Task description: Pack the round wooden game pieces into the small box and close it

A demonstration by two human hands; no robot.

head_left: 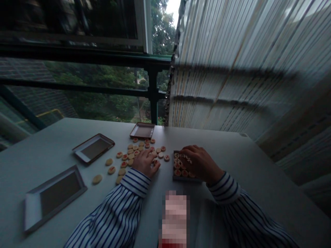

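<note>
Round wooden Chinese chess pieces (131,156), some with red characters and some plain side up, lie loose in a cluster on the white table. My left hand (146,162) rests over the right part of this cluster, its fingers apart and touching or just above several pieces. A shallow box (186,179) to the right holds rows of pieces (177,173), character side up. Over that box, my right hand (200,162) curls with the fingers bent downward at its far part. What lies between those fingertips is hidden.
Three shallow trays or lids stand on the white table (103,203): a grey one (57,196) at the near left, a brown-rimmed one (94,148) behind it, another (142,131) at the far edge. Railing (153,89) and a striped curtain (219,69) border the table's far side.
</note>
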